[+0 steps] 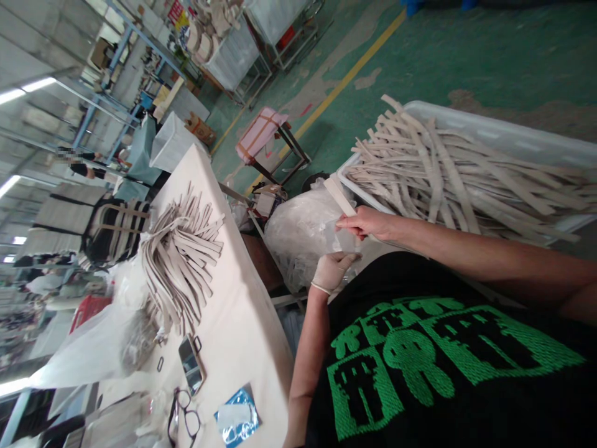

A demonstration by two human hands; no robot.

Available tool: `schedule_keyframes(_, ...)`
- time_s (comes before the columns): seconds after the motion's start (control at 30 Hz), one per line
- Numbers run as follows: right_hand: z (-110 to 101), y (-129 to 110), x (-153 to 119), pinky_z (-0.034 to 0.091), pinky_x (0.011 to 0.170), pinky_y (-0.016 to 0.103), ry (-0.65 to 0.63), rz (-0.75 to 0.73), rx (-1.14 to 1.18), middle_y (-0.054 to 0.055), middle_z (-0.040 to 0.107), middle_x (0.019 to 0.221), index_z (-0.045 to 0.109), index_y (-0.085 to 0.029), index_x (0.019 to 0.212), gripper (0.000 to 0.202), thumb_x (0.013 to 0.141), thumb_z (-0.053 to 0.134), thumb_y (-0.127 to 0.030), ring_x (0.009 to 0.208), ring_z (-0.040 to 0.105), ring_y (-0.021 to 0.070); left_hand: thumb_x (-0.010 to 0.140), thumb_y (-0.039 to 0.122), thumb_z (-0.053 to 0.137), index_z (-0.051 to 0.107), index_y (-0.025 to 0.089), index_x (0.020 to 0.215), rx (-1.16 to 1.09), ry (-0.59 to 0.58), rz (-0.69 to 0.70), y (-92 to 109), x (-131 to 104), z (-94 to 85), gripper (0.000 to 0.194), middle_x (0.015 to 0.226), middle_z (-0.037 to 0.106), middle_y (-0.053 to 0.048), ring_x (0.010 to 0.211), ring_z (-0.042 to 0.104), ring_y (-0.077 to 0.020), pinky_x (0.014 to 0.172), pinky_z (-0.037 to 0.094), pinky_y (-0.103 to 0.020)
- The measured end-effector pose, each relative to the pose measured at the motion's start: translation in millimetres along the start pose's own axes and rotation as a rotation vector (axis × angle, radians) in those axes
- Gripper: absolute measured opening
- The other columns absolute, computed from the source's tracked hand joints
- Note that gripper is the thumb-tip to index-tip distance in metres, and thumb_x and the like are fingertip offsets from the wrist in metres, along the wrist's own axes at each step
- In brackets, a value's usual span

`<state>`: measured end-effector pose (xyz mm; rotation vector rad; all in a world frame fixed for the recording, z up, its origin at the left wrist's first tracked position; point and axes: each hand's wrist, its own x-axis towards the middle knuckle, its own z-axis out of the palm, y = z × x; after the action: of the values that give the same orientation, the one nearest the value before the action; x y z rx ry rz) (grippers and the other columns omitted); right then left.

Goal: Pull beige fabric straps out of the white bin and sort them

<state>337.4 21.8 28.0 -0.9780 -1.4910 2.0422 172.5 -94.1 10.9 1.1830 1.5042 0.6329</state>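
Note:
My right hand (366, 223), bare, is closed on a beige strap (339, 195), which sticks out past the fingertips. A small pale, translucent piece (332, 236) shows beside these fingers. My left hand (333, 272), in a whitish glove, is just below, its fingers pressed together near the lower end of that piece; what they pinch is too small to tell. Behind both hands lies a clear plastic bag (296, 230). Many beige straps (433, 168) fill a white bin (494, 134) on the right.
On the white table (247, 317) at the left are a bundle of straps (181, 261), a phone (191, 364), eyeglasses (186, 417) and a blue packet (237, 418). A pink-topped stool (261, 134) stands on the green floor. Another person (84, 163) is far back left.

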Motion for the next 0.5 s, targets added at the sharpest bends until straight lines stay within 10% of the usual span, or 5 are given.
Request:
schedule_keyframes(0.23,-7.0,2.4,-1.3,0.046,0.046,0.020,0.182,0.057,-0.036,-0.001,0.063,0.060,0.069,-0.015,0.105,0.039,0.105,0.057,-0.052,0.041,0.036,0.0058,0.068,0.058,0.089,0.080,0.015,0.080,-0.474,0.195,-0.137,-4.1,10.9,2.5,0.045,0.082,0.079,-0.005,0.090,0.075,-0.0245,0.093,0.060,-0.040)
schedule_keyframes(0.5,-7.9,30.0,-57.1,0.044,0.050,0.026,-0.064,-0.130,-0.120,0.003,0.072,0.081,0.067,-0.016,0.115,0.057,0.099,0.055,-0.069,0.044,0.048,0.0082,0.093,0.057,0.069,0.064,0.022,0.087,-0.815,0.421,-0.098,10.7,29.1,-18.9,0.036,0.098,0.074,-0.006,0.100,0.074,-0.0190,0.103,0.057,-0.043)
